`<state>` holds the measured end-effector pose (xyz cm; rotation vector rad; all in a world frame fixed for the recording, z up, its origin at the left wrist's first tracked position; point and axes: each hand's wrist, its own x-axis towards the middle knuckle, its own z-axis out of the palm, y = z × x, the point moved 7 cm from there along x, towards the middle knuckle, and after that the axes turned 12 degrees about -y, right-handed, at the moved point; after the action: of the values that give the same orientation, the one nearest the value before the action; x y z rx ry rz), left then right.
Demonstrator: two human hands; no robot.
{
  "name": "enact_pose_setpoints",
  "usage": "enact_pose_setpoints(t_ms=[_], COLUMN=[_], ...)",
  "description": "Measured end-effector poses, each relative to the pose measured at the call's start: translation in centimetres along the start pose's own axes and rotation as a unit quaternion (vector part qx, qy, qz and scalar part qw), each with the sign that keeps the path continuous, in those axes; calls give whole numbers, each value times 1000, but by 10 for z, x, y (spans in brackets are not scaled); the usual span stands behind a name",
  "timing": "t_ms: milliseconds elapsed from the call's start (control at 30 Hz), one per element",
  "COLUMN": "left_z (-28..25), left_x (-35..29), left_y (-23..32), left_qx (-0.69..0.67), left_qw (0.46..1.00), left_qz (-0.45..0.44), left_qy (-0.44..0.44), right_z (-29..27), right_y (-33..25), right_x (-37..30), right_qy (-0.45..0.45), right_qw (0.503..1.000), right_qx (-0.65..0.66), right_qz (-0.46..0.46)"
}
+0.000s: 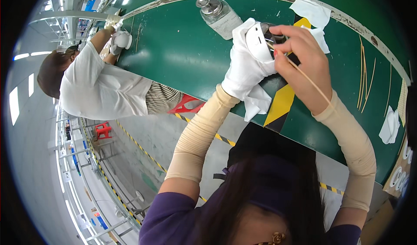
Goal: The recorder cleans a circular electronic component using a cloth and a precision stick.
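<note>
My left hand (243,67), in a white glove, is closed around a rounded white device (257,40) with a small slot in its side and a dark glossy face. Bare and pinched, my right hand (307,56) grips a thin wooden stick (312,81). The stick's tip meets the edge of the dark face; whether it presses there I cannot tell. Just left of the device stands a clear glass bottle (226,22) with a metal cap. A white cloth (257,101) lies under my left wrist at the table's near edge.
More white cloths (311,11) lie at the far edge and right end (390,125) of the green table (173,36). Several loose wooden sticks (362,73) are on the right. Yellow-black tape (280,105) crosses the tabletop. A co-worker (102,86) sits at left, handling a white round part (123,39).
</note>
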<state>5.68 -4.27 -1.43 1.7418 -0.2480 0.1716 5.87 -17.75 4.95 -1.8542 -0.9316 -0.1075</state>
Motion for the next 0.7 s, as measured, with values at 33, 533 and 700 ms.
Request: enact_pose_setpoints(t_ms=[33, 533, 700], left_z=[0, -8, -2], left_x=[-2, -1, 5], left_y=[-1, -1, -24], left_qx=[1, 37, -346], left_qw=[1000, 998, 931], left_qz=[1, 44, -109], left_qy=[1, 18, 33], right_z=[0, 0, 3], right_y=[-1, -4, -11], right_x=[-3, 3, 2], right_qy=[3, 2, 3], right_qw=[1000, 999, 998], right_qx=[-3, -36, -61], right_qz=[-8, -9, -21])
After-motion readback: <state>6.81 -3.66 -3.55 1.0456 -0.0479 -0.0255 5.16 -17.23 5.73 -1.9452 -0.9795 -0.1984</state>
